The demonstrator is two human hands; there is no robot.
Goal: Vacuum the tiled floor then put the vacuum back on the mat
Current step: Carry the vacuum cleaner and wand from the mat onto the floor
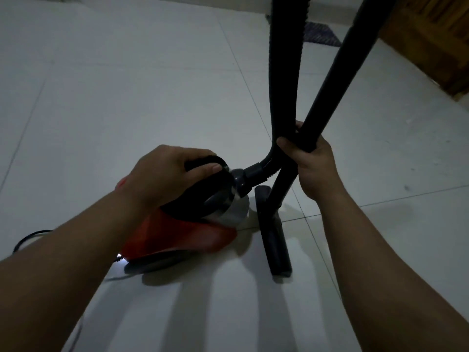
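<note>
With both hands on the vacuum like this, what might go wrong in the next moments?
1. The power cord trails on the tiled floor by the person's left side; it may catch a foot or snag.
2. The right hand grips hose and wand together; one may slip free and swing.
3. The left hand holds only the handle of the red vacuum body, which could tip or bump the floor nozzle.

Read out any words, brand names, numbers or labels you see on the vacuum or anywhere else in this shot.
None can be read.
Red vacuum body: no label legible; dim light, and the left hand on its black handle covers part of it.
Hose, wand, floor head: plain black.
Mat: pattern only.
</note>
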